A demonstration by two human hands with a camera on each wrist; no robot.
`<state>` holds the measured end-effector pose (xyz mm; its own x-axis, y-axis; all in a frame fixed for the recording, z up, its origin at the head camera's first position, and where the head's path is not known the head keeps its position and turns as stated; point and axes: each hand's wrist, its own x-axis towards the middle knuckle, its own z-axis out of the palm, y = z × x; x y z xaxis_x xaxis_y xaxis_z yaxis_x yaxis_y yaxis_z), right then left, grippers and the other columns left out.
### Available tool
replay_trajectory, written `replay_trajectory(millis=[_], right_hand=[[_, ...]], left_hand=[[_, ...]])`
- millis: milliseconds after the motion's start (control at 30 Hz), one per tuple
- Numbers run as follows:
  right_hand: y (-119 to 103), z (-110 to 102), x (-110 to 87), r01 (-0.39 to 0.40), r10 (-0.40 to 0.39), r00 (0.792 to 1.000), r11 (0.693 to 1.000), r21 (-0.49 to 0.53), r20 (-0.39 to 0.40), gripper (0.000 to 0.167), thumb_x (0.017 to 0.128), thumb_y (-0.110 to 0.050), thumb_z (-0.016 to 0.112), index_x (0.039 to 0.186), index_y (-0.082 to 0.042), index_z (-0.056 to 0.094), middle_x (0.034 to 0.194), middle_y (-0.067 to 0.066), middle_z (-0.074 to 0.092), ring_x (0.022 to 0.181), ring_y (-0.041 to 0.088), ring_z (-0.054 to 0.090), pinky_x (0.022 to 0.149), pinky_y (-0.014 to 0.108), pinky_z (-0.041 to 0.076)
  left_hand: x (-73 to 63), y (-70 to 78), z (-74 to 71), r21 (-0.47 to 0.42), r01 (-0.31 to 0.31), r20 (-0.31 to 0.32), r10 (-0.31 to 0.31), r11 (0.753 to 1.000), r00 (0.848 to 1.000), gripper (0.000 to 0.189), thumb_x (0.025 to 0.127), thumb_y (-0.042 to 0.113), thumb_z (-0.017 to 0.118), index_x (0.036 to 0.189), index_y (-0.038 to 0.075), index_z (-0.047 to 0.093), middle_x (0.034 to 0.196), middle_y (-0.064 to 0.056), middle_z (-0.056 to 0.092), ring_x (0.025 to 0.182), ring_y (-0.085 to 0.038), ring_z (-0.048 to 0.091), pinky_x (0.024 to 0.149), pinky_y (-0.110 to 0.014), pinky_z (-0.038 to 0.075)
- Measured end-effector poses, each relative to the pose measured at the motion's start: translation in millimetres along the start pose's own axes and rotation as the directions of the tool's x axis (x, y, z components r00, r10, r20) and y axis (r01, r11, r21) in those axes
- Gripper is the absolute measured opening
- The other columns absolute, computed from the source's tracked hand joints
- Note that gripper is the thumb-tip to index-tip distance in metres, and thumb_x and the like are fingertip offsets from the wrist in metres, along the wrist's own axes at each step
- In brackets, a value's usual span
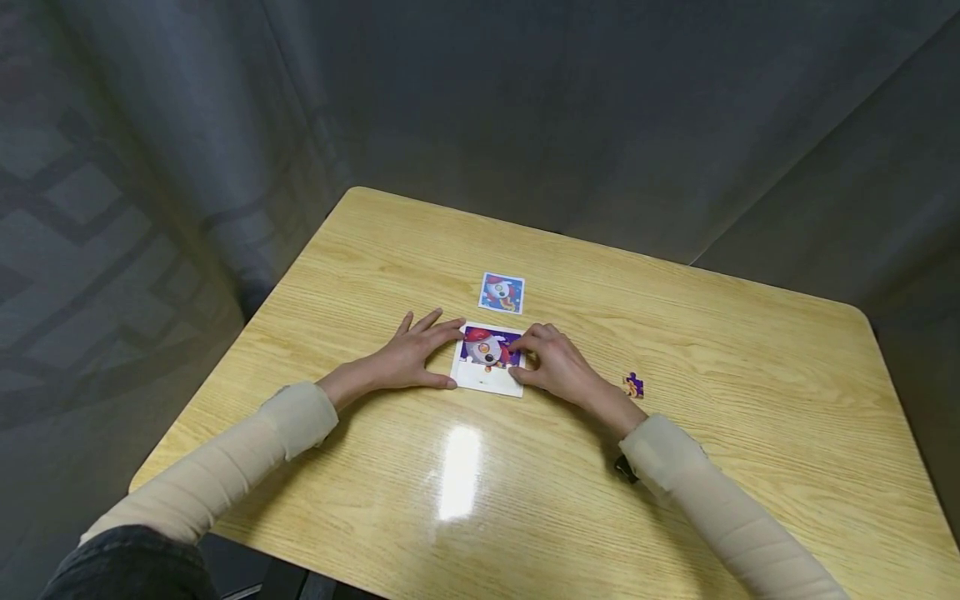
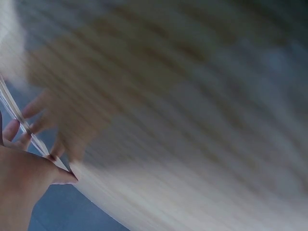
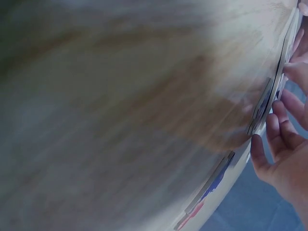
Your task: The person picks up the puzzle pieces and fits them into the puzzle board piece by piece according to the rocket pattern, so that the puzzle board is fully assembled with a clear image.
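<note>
A square puzzle tray [image 1: 480, 382] with a white frame lies on the table. Its upper part is filled with joined pieces [image 1: 487, 348] showing a white and red figure on purple, while white backing shows below. My left hand [image 1: 401, 360] rests along the tray's left side, fingers spread and fairly straight, index fingertip at the upper corner and thumb near the lower one. At the right edge, my right hand [image 1: 557, 362] pinches a small purple puzzle piece [image 1: 515, 358] between thumb and index finger, partly hidden by the fingers. In the right wrist view its fingertips [image 3: 258, 144] touch the tray's edge.
A square picture card [image 1: 502, 293] with a similar figure on blue lies just beyond the tray. Loose purple and orange puzzle material [image 1: 634, 385] lies right of the right hand. The wooden table [image 1: 360, 492] has grey curtains [image 1: 525, 108] behind it.
</note>
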<state>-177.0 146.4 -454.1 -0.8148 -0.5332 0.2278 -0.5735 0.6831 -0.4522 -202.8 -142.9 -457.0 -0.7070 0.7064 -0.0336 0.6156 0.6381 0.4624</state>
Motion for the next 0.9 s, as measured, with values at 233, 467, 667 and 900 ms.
replay_trajectory(millis=[233, 467, 667, 900], right_hand=[[-0.2, -1.4, -0.7, -0.012, 0.012, 1.000, 1.000, -0.007, 0.008, 0.035, 0.080, -0.026, 0.079, 0.109, -0.008, 0.071, 0.100, 0.004, 0.062, 0.087, 0.018, 0.050, 0.075, 0.036, 0.042], [0.0, -1.9, -1.4, -0.025, 0.025, 1.000, 1.000, -0.004, 0.017, 0.036, 0.081, -0.027, 0.078, 0.111, -0.008, 0.071, 0.102, 0.004, 0.062, 0.090, 0.019, 0.050, 0.077, 0.037, 0.043], [-2.0, -2.0, -0.5, -0.026, 0.026, 0.999, 1.000, 0.010, 0.021, 0.031, 0.083, -0.024, 0.076, 0.110, -0.010, 0.072, 0.101, 0.004, 0.062, 0.089, 0.018, 0.050, 0.077, 0.037, 0.041], [-3.9, -1.2, 0.1, -0.021, 0.021, 1.000, 1.000, 0.007, 0.014, 0.029, 0.084, -0.023, 0.076, 0.110, -0.010, 0.072, 0.099, 0.004, 0.062, 0.089, 0.019, 0.050, 0.076, 0.038, 0.041]], left_hand=[[0.4, 0.6, 0.2, 0.002, -0.004, -0.003, 0.004, 1.000, 1.000, 0.079, 0.082, 0.055, 0.069, 0.145, 0.016, 0.042, 0.159, -0.002, 0.024, 0.147, -0.034, 0.006, 0.110, -0.065, -0.003], [0.3, 1.1, 0.2, 0.002, -0.007, -0.004, 0.007, 1.000, 1.000, 0.079, 0.082, 0.055, 0.069, 0.145, 0.016, 0.042, 0.159, -0.002, 0.023, 0.147, -0.034, 0.006, 0.111, -0.064, -0.003], [0.4, 1.1, -0.3, 0.004, 0.010, 0.007, -0.010, 1.000, 1.000, 0.080, 0.082, 0.057, 0.068, 0.146, 0.018, 0.041, 0.159, 0.000, 0.022, 0.147, -0.032, 0.004, 0.111, -0.063, -0.004], [1.1, 0.9, 0.4, 0.005, 0.010, 0.007, -0.010, 1.000, 1.000, 0.079, 0.082, 0.057, 0.068, 0.146, 0.018, 0.041, 0.159, 0.000, 0.022, 0.147, -0.032, 0.004, 0.111, -0.063, -0.004]])
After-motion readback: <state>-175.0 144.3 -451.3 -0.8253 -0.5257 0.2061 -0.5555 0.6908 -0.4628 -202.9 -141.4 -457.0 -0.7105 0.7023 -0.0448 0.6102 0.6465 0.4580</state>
